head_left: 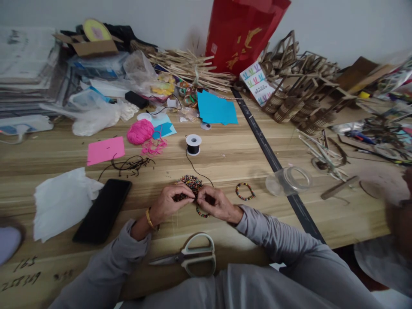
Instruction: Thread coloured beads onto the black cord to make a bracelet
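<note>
Both of my hands meet at the middle of the table with fingertips pinched. My left hand [170, 199], with a gold bangle at the wrist, pinches something too small to make out. My right hand [219, 204] is closed on a thin black cord [198, 171] that runs from a white spool [193, 144] behind it. A pile of multicoloured beads [190, 182] lies just beyond my fingers, partly hidden by the left hand. Below the right hand a curved string of beads [202, 212] shows. To the right lies a round beaded bracelet [245, 192].
Scissors [193, 255] lie near the front edge. A phone [103, 211] and white paper [62, 201] are at left, pink yarn [140, 131] and blue sheets [217, 108] behind. A clear plastic container [288, 180] stands right, near another person's blurred arm [383, 180].
</note>
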`<state>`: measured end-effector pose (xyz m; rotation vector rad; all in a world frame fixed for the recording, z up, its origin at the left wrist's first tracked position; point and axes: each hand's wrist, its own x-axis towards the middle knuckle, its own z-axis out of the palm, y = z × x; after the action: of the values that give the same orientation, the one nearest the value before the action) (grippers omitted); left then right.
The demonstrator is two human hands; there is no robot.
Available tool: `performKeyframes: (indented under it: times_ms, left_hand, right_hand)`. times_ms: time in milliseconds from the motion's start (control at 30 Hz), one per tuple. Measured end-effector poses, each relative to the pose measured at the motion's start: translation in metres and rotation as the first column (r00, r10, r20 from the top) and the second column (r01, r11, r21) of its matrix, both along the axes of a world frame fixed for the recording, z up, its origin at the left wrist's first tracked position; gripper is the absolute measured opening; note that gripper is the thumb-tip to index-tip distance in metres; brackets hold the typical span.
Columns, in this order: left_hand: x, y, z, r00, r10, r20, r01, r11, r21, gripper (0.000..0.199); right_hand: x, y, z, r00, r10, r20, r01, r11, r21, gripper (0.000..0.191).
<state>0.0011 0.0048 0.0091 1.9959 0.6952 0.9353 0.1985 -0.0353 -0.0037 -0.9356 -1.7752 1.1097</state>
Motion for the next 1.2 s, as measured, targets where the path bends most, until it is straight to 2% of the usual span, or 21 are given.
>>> performKeyframes:
  times_ms: [200,1200]
  left_hand:
    - [-0.0001,-0.0004,0.0008,1.000,0.005,0.017,-0.005,1.000,0.001,0.009]
    - [0.0000,-0.0005,-0.0018,1.000,-0.025,-0.006,0.025,0.999,0.022,0.006]
  right_hand:
    - [-0.0014,-0.0004,0.0016,1.000,-0.004,0.003,0.004,1.000,-0.009,0.023]
    - [-0.0003,-0.0010,-0.0022,1.000,0.007,-0.001,-0.007,1.000,-0.019,0.017]
